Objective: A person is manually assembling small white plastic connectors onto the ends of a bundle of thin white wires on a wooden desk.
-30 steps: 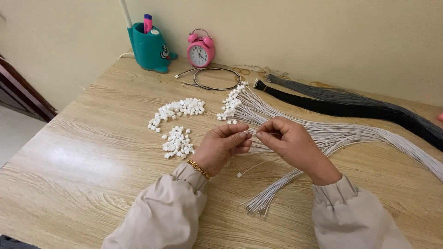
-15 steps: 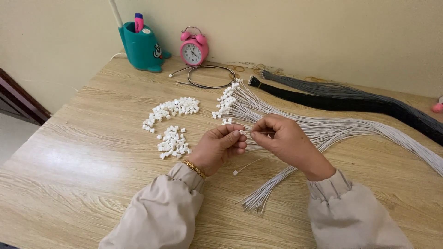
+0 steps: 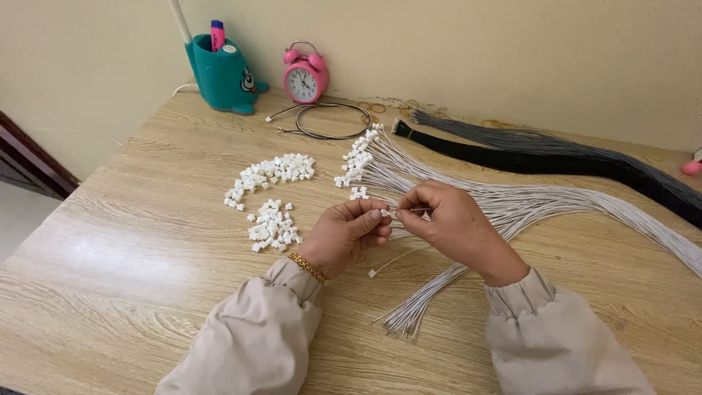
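My left hand (image 3: 345, 235) pinches a small white plastic connector (image 3: 385, 213) between thumb and fingertips. My right hand (image 3: 447, 225) faces it, pinching a thin white wire (image 3: 418, 210) whose end meets the connector. Both hands hover over the wooden table (image 3: 131, 241). Just behind them lies a big bundle of white wires (image 3: 541, 201), some tipped with white connectors (image 3: 357, 159). A thinner bunch of white wires (image 3: 420, 303) runs under my right wrist. Two piles of loose white connectors (image 3: 270, 197) sit to the left of my left hand.
At the back stand a teal pen holder (image 3: 221, 73) and a pink alarm clock (image 3: 305, 75). A coiled black cable (image 3: 330, 121) lies in front of the clock. Long black (image 3: 526, 161) and grey wire bundles (image 3: 526, 137) stretch along the wall to the right.
The view has shifted slightly. My hands stay together in the same spot, fingers still working the connector and wire end; nothing else on the table moved.
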